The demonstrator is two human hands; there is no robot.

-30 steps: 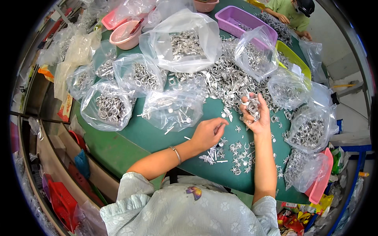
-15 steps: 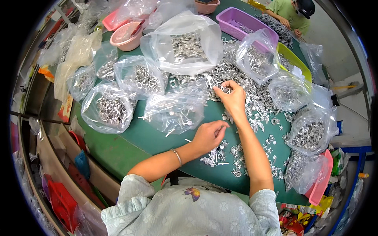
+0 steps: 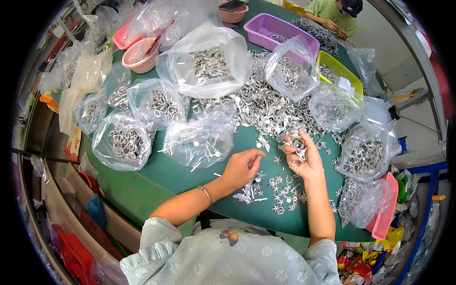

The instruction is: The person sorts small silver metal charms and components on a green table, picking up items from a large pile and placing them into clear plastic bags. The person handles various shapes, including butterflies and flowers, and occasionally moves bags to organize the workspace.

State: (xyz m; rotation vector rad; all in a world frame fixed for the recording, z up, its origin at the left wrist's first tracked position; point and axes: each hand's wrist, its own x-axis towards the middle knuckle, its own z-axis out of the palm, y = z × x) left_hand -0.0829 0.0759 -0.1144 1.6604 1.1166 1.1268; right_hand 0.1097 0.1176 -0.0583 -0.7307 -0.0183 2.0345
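Observation:
My right hand (image 3: 309, 159) is raised just in front of the big heap of silver metal pieces (image 3: 261, 107), palm turned up. Its fingers are curled round a handful of silver metal pieces (image 3: 297, 142), some flower-shaped or ring-like. To its left, my left hand (image 3: 242, 167) hovers low over the green table with fingers bent together; whatever they hold, if anything, is hidden. Below the two hands lie small groups of flower-shaped pieces (image 3: 283, 192) and a few thin white sticks (image 3: 261, 199).
Clear plastic bags of metal rings, such as one bag (image 3: 124, 142), line the left and right. A large open bag (image 3: 166, 66) stands behind the heap. Farther back are a purple basket (image 3: 251, 33), pink bowls and a green tray (image 3: 349, 71). A co-worker (image 3: 327, 16) sits at the far right.
My right hand has come back from the heap toward me and turned palm up with a handful of pieces. My left hand has shifted little. The whole view has moved slightly.

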